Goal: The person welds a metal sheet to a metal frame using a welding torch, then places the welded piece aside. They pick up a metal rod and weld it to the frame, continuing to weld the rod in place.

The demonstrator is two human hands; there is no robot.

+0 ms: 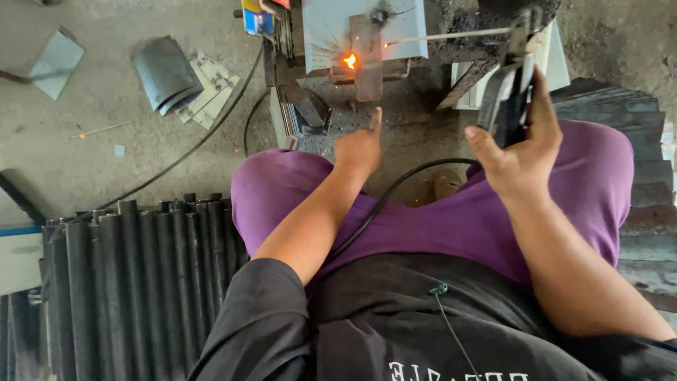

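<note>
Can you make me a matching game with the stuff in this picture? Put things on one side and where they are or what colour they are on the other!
Things:
1. Glowing spot
2. Black pipes
3. Trousers
4. Welding holder

Clues:
A. Purple
B. Gripped in the right hand
C. Stacked by the person's left side
D. Orange, on the metal plate

Pairs: 1-D, 2-C, 3-A, 4-B
</note>
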